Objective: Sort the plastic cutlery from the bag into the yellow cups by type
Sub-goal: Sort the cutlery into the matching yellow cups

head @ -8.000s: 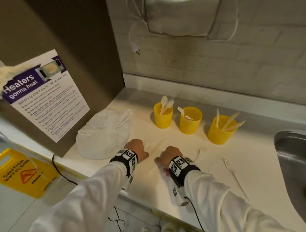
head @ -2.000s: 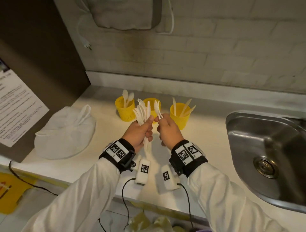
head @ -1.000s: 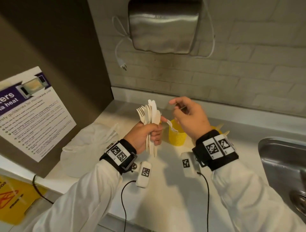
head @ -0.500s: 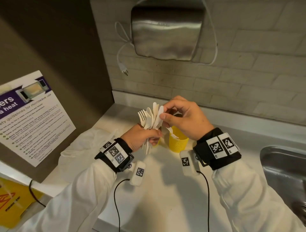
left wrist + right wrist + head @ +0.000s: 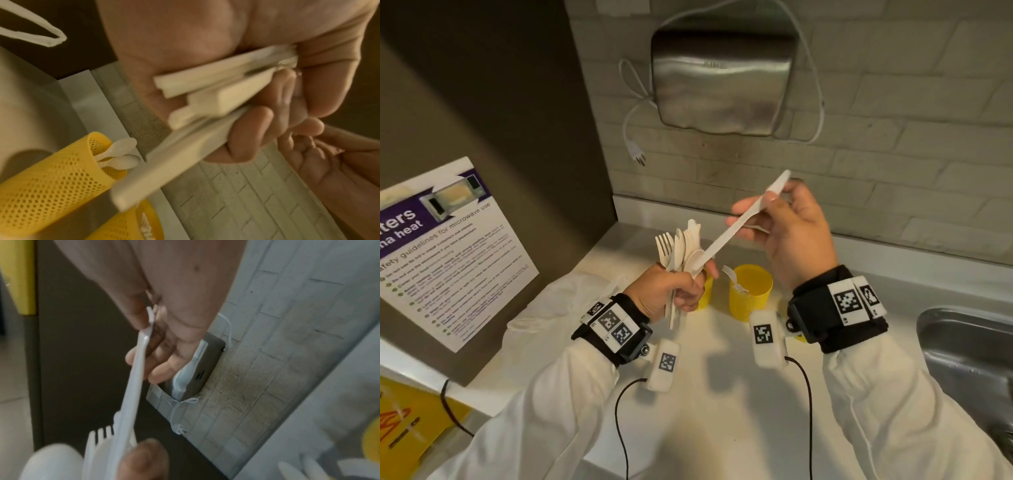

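My left hand (image 5: 671, 296) grips a bundle of white plastic cutlery (image 5: 678, 248) upright above the counter; forks, knives and a spoon show in it. My right hand (image 5: 763, 214) pinches one long white piece (image 5: 739, 224) slanting up to the right. Its lower end still lies against the bundle by my left thumb, and I cannot tell its type. A yellow cup (image 5: 751, 294) with forks stands behind my hands. Another cup (image 5: 51, 177) holds spoons (image 5: 121, 154). My right wrist hides the third. The white bag (image 5: 565, 301) lies at the left.
A steel sink (image 5: 969, 363) is sunk into the counter at the right. On the brick wall hangs a metal hand dryer (image 5: 722, 75) with its plug (image 5: 636, 152) dangling. A microwave poster (image 5: 445, 246) leans at the left, above a yellow wet-floor sign (image 5: 407, 421).
Half a second ago my right hand pinched the top of a piece in the bundle. It has since swung that piece up and out to the right. The left hand keeps holding the bundle.
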